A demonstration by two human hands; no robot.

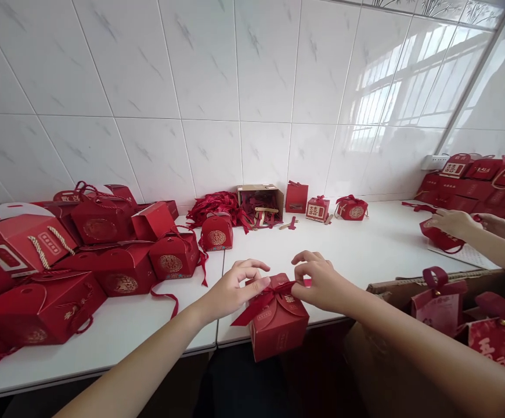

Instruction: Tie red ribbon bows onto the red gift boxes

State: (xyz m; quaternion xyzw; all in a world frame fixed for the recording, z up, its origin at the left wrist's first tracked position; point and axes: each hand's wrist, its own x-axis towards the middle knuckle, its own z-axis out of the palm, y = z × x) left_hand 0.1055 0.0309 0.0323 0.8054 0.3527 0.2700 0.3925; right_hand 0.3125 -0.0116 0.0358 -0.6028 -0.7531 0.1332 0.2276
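Note:
A red gift box (278, 337) with curved top flaps sits at the table's front edge, its near side jutting past it. Across its top lies a dark red ribbon (259, 307), knotted or crossed in the middle. From the left, my left hand (239, 290) pinches the ribbon between thumb and finger. My right hand (316, 284) has its fingers closed on the ribbon at the box's right side. Its fingertips are partly hidden, as is the far side of the box.
Many red boxes (122, 273) crowd the left. A ribbon pile (217, 209) and an open carton (259, 188) stand by the wall. At right, another person's hands (455, 223) hold a red box (439, 235). A large carton (387, 286) with red bags stands front right.

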